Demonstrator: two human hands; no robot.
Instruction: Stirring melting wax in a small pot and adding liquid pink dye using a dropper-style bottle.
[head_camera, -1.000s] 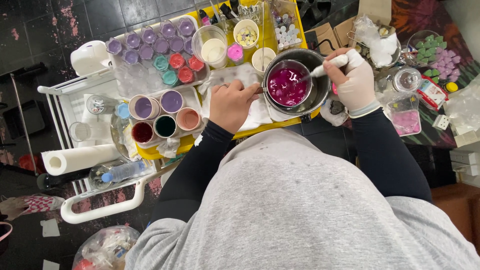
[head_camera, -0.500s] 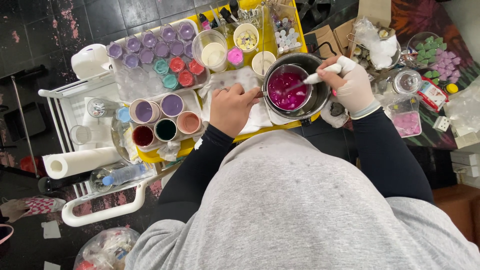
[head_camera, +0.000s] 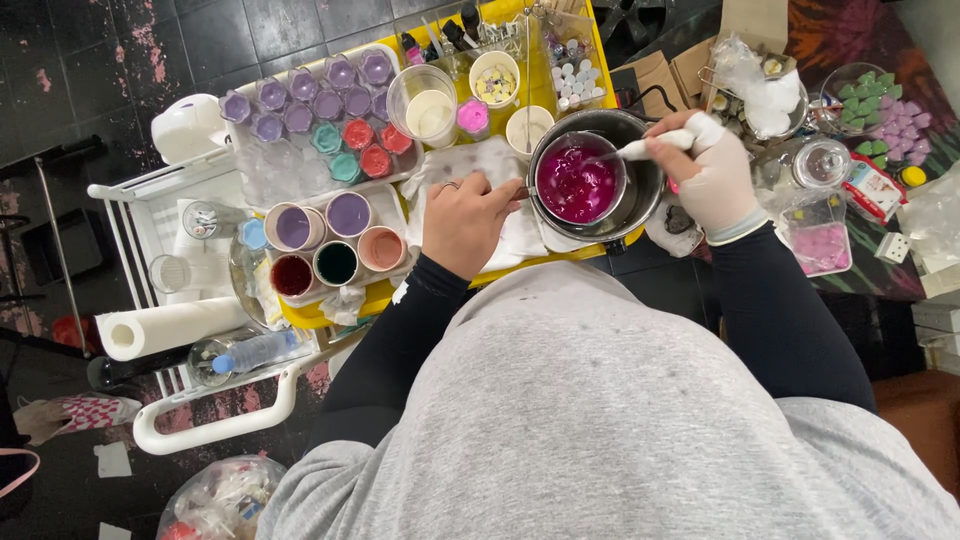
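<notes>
Spoon (head_camera: 640, 150) apparently shifted in magenta cup (head_camera: 575, 183).

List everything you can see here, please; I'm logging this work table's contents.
Metal pot: one, silver, holding magenta liquid, on the yellow tray.
Small moulds: many, purple, teal and red, upper left.
Cups: five, purple, dark red, dark green and pink fillings, left of the pot.
Paper towel roll: one, white, on the white cart.
Water bottle: one, clear, below the cups.
Left hand: bare, beside the pot.
Right hand: white glove, holding a stirrer.
</notes>
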